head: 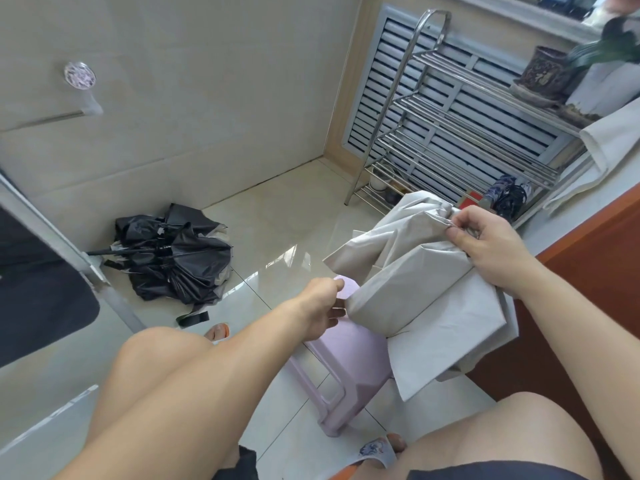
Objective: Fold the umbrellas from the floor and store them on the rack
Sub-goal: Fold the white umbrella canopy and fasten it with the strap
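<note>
Both hands (pixel 485 244) grip beige umbrella (pixel 415 282).

Glossy pale floor tiles (pixel 284 230) — beige walls (pixel 207 81), louvred vent panel (pixel 443 109)

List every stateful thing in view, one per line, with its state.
Beige umbrella: partly folded, held in both hands over the pink stool.
Left hand: gripping its lower end.
Right hand: pinching its fabric at the top.
Black umbrella: collapsed, unfolded, lying on the floor.
Dark umbrella: folded, stored on the rack.
Potted plant: upright on top shelf.
</note>
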